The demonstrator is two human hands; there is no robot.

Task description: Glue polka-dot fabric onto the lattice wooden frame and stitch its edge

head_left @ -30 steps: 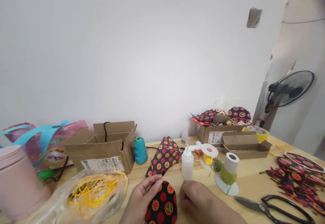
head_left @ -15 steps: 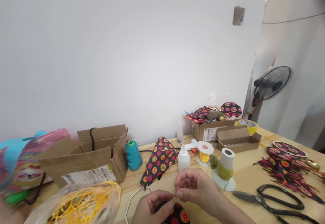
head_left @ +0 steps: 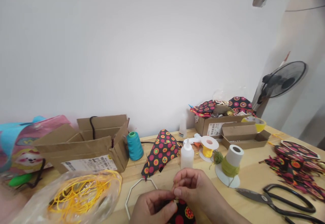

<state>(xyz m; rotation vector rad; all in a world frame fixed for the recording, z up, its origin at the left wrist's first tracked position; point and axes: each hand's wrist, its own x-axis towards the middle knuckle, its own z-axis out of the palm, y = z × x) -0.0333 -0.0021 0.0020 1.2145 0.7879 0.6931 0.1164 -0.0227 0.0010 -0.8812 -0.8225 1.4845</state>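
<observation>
Low in the middle of the view, my left hand (head_left: pixel 154 207) grips a piece of black patterned fabric (head_left: pixel 183 213) with red and orange flower prints. My right hand (head_left: pixel 194 191) is pinched at the fabric's upper edge, its fingertips meeting those of my left hand. Whatever tiny thing lies between the right fingertips is hidden. A white octagonal frame (head_left: pixel 129 197) lies on the table just beyond my left hand. Behind my hands stand a white squeeze bottle (head_left: pixel 187 155) and a folded piece of the same printed fabric (head_left: pixel 162 153).
Black-handled scissors (head_left: pixel 274 202) lie at right, near a pile of fabric scraps (head_left: pixel 296 175). Spools of green ribbon (head_left: pixel 230 166) and yellow cord (head_left: pixel 208 149) stand behind. At left are a bag of yellow cord (head_left: pixel 83 197), a cardboard box (head_left: pixel 83 153) and a teal thread cone (head_left: pixel 134 146).
The view has shifted slightly, so the background sits farther right and things on the table a little higher. My right fingertips have come closer to the left ones at the fabric's edge.
</observation>
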